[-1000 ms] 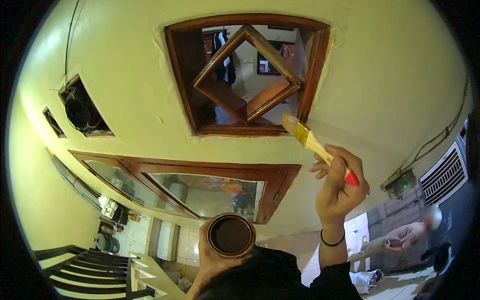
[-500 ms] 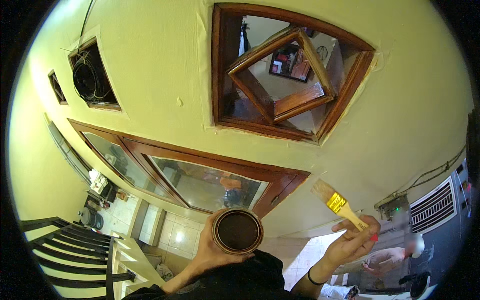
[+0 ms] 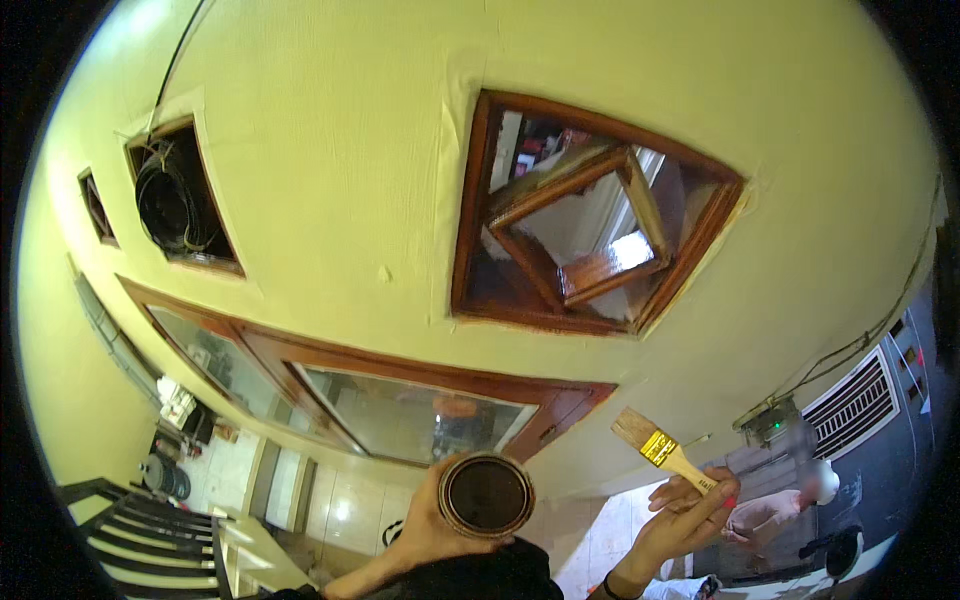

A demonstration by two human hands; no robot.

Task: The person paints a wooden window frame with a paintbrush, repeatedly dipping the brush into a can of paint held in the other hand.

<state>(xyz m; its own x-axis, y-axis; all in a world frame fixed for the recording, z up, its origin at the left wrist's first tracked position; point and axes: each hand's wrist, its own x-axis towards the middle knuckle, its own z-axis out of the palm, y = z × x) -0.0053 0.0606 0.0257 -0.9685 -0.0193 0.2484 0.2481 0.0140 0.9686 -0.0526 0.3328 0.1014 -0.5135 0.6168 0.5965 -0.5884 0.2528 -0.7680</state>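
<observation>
My left hand (image 3: 432,522) is wrapped round an open paint can (image 3: 487,496) with dark brown liquid inside, near the bottom middle. To its right, my right hand (image 3: 692,518) grips a paintbrush (image 3: 682,464) by its pale wooden handle. The brush has a gold ferrule and light brown bristles that point up and left, apart from the can. Above both hands, a brown wooden window frame (image 3: 468,215) with a tilted square inner frame (image 3: 575,190) is set in the pale yellow wall. Its wood looks glossy in places.
Below the window runs a brown wooden door frame (image 3: 400,367) with glass panels. A dark railing (image 3: 150,535) stands at lower left. Coiled black cable (image 3: 172,200) hangs in a wall opening. At far right, a person (image 3: 775,515) is near a white grille (image 3: 850,405).
The view has tilted, so the window and door frame sit lower in the picture. Can and brush stay in my hands; the brush has shifted slightly left and down.
</observation>
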